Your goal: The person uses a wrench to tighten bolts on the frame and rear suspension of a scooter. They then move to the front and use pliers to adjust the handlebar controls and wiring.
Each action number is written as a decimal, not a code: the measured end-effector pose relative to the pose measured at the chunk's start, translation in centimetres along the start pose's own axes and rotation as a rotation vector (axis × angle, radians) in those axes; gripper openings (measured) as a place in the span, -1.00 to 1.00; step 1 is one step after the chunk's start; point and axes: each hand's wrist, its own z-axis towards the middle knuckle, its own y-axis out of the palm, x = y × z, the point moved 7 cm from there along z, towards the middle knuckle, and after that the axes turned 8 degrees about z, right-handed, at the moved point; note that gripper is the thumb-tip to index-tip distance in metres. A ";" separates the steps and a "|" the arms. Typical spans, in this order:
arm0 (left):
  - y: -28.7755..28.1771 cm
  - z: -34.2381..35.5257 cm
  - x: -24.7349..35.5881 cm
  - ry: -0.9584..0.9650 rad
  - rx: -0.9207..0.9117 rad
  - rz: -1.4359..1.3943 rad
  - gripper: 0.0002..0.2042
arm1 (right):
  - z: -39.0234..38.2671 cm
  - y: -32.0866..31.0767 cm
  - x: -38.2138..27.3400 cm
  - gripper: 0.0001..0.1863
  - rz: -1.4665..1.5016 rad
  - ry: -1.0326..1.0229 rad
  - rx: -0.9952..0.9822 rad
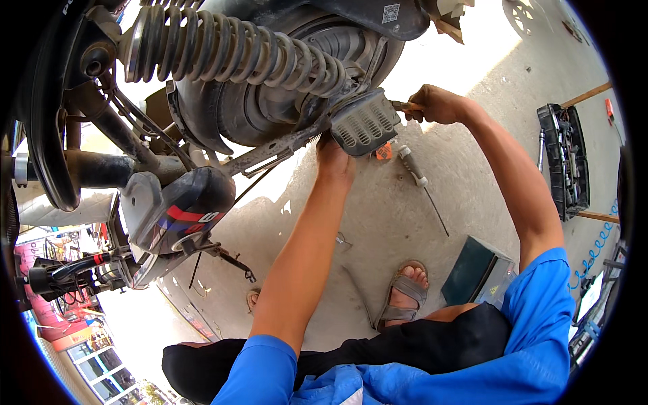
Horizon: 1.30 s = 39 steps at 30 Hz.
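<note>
My right hand (435, 104) is closed on a small orange-brown tool (403, 106) at the side of a slatted dark metal piece (364, 123) on a tilted scooter. My left hand (335, 158) reaches up beneath that piece, beside a metal bar (270, 150); its fingers are hidden. Above them are a large coil spring (236, 57) and a wheel (253, 115). On the concrete floor below lie a screwdriver (414, 169) with a grey handle and a small orange object (383, 151).
A black tool case (563, 158) with sockets lies at the right, near a blue coiled hose (594, 250). A dark green box (466, 273) sits beside my foot (405, 293). The scooter's body (179, 209) fills the upper left; shelves of goods (50, 290) stand beyond it.
</note>
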 end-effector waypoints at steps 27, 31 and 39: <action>2.2 0.3 1.8 0.061 0.069 0.277 -0.56 | -11.0 -3.6 -2.6 -0.85 -0.260 0.373 0.280; 0.6 4.0 0.0 0.082 -0.035 0.158 -0.54 | -16.1 -4.2 -8.2 -0.87 -0.313 0.551 0.390; 0.5 4.1 -2.4 -0.149 -0.064 0.132 -0.56 | -21.1 -6.9 -17.2 -0.89 -0.627 0.707 0.283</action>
